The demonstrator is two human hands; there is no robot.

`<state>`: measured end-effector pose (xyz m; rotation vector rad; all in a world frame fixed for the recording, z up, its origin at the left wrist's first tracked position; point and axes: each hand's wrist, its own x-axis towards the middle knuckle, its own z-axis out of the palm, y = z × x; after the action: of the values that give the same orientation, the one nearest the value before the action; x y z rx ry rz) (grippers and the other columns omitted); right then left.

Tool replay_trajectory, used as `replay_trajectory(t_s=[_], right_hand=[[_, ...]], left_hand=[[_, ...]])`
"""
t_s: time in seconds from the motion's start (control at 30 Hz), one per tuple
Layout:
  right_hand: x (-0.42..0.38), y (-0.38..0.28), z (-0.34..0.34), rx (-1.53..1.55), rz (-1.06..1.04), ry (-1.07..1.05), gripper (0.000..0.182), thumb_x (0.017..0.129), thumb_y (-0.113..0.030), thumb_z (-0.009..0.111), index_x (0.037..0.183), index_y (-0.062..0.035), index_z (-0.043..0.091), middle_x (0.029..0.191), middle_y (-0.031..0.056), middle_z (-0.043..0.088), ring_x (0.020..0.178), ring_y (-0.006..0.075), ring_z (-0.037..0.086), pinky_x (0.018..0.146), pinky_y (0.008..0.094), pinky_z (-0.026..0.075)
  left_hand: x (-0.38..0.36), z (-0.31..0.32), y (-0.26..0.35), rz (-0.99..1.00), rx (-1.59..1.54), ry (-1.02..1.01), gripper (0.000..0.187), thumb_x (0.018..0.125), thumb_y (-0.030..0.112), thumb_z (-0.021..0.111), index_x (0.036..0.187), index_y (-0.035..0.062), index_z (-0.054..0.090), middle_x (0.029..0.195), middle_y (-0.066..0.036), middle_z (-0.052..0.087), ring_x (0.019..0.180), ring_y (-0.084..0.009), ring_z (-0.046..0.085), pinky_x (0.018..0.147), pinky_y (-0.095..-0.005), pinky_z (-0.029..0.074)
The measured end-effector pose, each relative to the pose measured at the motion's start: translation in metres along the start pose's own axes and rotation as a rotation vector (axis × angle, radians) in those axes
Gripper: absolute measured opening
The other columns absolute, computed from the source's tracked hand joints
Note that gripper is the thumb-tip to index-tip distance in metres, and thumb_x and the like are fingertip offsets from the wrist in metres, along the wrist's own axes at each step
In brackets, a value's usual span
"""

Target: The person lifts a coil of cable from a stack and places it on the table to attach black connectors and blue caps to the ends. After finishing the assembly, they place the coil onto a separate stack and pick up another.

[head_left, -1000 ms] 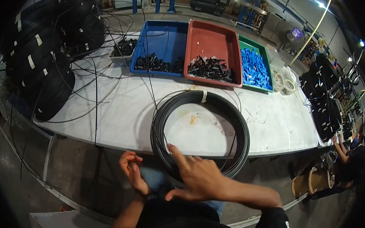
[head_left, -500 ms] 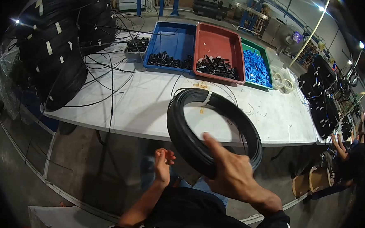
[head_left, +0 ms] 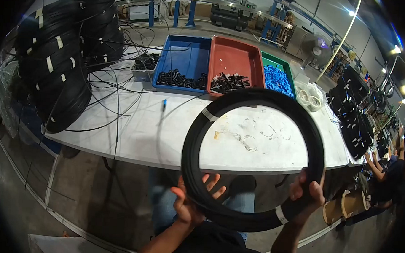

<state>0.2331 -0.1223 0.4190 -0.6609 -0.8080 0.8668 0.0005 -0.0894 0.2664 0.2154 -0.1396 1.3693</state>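
A ring-shaped coil of black cable (head_left: 193, 146) is held up over the front edge of the white table (head_left: 142, 144), its face turned toward me. Light bands (head_left: 280, 215) wrap it at upper left and lower right. My right hand (head_left: 308, 192) grips the ring at its lower right, thumb and fingers around it. At the lower left, my left hand (head_left: 191, 208) touches the coil with fingers spread, fingertips showing inside the ring and thumb outside. A small blue-tipped piece (head_left: 164, 105) appears over the table left of the coil.
Blue (head_left: 183, 57), red (head_left: 238, 59) and green (head_left: 285, 66) trays with small black and blue parts stand behind the coil. Stacked black coils (head_left: 54, 73) and loose cable ends occupy the left. More coils (head_left: 354, 120) and another person (head_left: 383, 175) are at right.
The coil has been turned to face me and moved right. My right hand has shifted right and down along it; my left hand has come up to its lower left, fingers now spread.
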Motion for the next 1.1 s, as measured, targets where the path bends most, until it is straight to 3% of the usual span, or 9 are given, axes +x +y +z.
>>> replay_trajectory(t_s=[0.1, 0.2, 0.43, 0.57, 0.7, 0.8, 0.9, 1.0, 1.1], right_hand=[[-0.008, 0.044, -0.046, 0.299, 0.16, 0.081, 0.051, 0.089, -0.016, 0.058, 0.136, -0.0092, 0.037, 0.09, 0.015, 0.052, 0.057, 0.0173, 0.052, 0.047, 0.0308, 0.045], [-0.014, 0.078, -0.069, 0.39, 0.27, 0.226, 0.039, 0.092, -0.016, 0.057, 0.127, -0.011, 0.042, 0.087, 0.0138, 0.056, 0.059, 0.017, 0.053, 0.048, 0.0305, 0.046], [-0.052, 0.119, -0.075, 0.479, 0.377, 0.254, 0.034, 0.093, -0.038, 0.054, 0.094, -0.004, 0.055, 0.067, 0.0042, 0.05, 0.061, 0.0135, 0.047, 0.056, 0.0267, 0.041], [-0.066, 0.127, -0.043, 0.538, 0.323, 0.322, 0.043, 0.093, -0.044, 0.057, 0.102, -0.0014, 0.056, 0.077, 0.0066, 0.055, 0.069, 0.015, 0.05, 0.062, 0.0289, 0.044], [-0.082, 0.135, -0.012, 0.508, 0.357, 0.479, 0.053, 0.093, -0.046, 0.061, 0.113, 0.0025, 0.054, 0.097, 0.0125, 0.06, 0.088, 0.0189, 0.058, 0.08, 0.0319, 0.049], [-0.099, 0.141, -0.003, 0.452, 0.609, 0.382, 0.063, 0.091, -0.042, 0.067, 0.141, -0.0145, 0.041, 0.122, 0.0116, 0.06, 0.116, 0.0242, 0.057, 0.105, 0.0445, 0.042], [-0.098, 0.139, -0.019, 0.442, 0.655, 0.234, 0.057, 0.094, -0.038, 0.064, 0.143, -0.0238, 0.039, 0.128, 0.0083, 0.057, 0.122, 0.0238, 0.053, 0.107, 0.044, 0.04], [-0.081, 0.153, -0.085, 0.038, 0.313, 0.48, 0.043, 0.101, -0.027, 0.054, 0.138, -0.0107, 0.039, 0.122, 0.0065, 0.053, 0.116, 0.02, 0.05, 0.107, 0.0368, 0.034], [0.016, 0.111, -0.069, -0.463, -0.423, 0.41, 0.045, 0.096, -0.022, 0.062, 0.128, 0.0029, 0.043, 0.118, 0.0088, 0.05, 0.116, 0.0194, 0.046, 0.103, 0.0358, 0.032]], left_hand=[[-0.003, 0.034, 0.015, 0.045, 0.139, 0.06, 0.057, 0.099, 0.041, 0.059, 0.144, 0.032, 0.025, 0.146, -0.021, 0.044, 0.121, -0.0385, 0.057, 0.097, -0.0539, 0.05], [0.01, 0.051, 0.02, 0.019, 0.54, 0.579, 0.058, 0.094, 0.003, 0.064, 0.133, 0.0185, 0.023, 0.128, -0.016, 0.056, 0.097, -0.0243, 0.063, 0.084, -0.0354, 0.055], [0.032, 0.042, 0.019, 0.16, 1.2, 0.513, 0.061, 0.091, 0.0, 0.062, 0.13, 0.0128, 0.017, 0.13, -0.021, 0.051, 0.12, -0.0192, 0.048, 0.106, -0.0359, 0.034], [0.049, 0.032, 0.022, 0.377, 1.375, 0.432, 0.065, 0.09, -0.002, 0.062, 0.134, 0.008, 0.014, 0.144, -0.028, 0.041, 0.135, -0.0274, 0.038, 0.116, -0.0405, 0.02], [0.079, 0.026, 0.049, 0.385, 1.322, 0.56, 0.081, 0.09, -0.002, 0.063, 0.149, 0.009, 0.008, 0.148, -0.023, 0.045, 0.13, -0.0279, 0.044, 0.111, -0.0363, 0.032], [0.104, 0.007, 0.078, 0.456, 1.202, 0.63, 0.087, 0.087, -0.006, 0.066, 0.148, 0.01, 0.006, 0.149, -0.023, 0.037, 0.121, -0.0277, 0.05, 0.098, -0.0363, 0.047], [0.119, 0.008, 0.092, 0.376, 1.174, 0.617, 0.088, 0.087, -0.004, 0.069, 0.148, 0.0113, 0.008, 0.149, -0.023, 0.037, 0.12, -0.0273, 0.051, 0.098, -0.037, 0.048], [0.118, 0.002, 0.105, 0.275, 1.083, 0.533, 0.087, 0.087, -0.002, 0.071, 0.149, 0.0148, 0.012, 0.149, -0.023, 0.034, 0.123, -0.0285, 0.05, 0.102, -0.0406, 0.045], [0.097, -0.002, 0.121, 0.35, 0.928, 0.498, 0.081, 0.09, 0.002, 0.067, 0.149, 0.0154, 0.014, 0.148, -0.021, 0.036, 0.123, -0.0304, 0.05, 0.104, -0.0414, 0.042]])
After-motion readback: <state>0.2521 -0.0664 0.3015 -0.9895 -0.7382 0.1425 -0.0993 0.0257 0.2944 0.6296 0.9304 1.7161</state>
